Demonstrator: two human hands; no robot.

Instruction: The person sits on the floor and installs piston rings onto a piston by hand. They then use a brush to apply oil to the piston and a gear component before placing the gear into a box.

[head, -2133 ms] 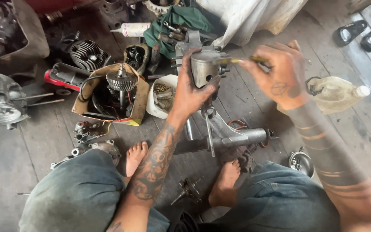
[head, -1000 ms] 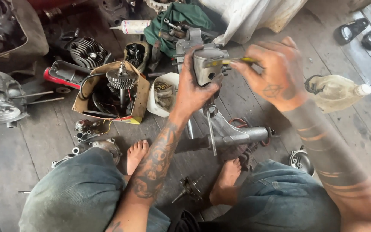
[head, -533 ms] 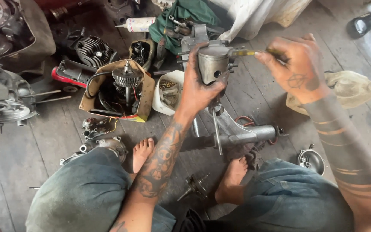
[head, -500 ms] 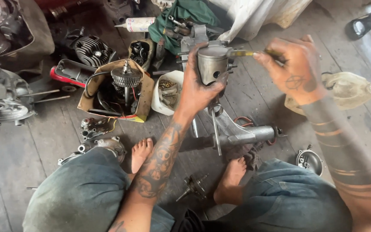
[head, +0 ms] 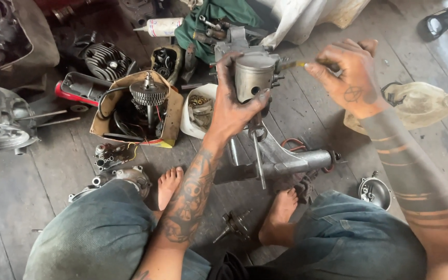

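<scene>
Both hands grip: left [head: 232, 106] around the piston [head: 253, 75], right [head: 349, 78] seemingly pinching a half-hidden screwdriver [head: 294, 64].

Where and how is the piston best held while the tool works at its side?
Grip the piston round its skirt from the person's left, as the left hand does: the round wall suits a wrapping grip, and this leaves the right side free, where the right hand brings the yellow-tipped tool.
</scene>
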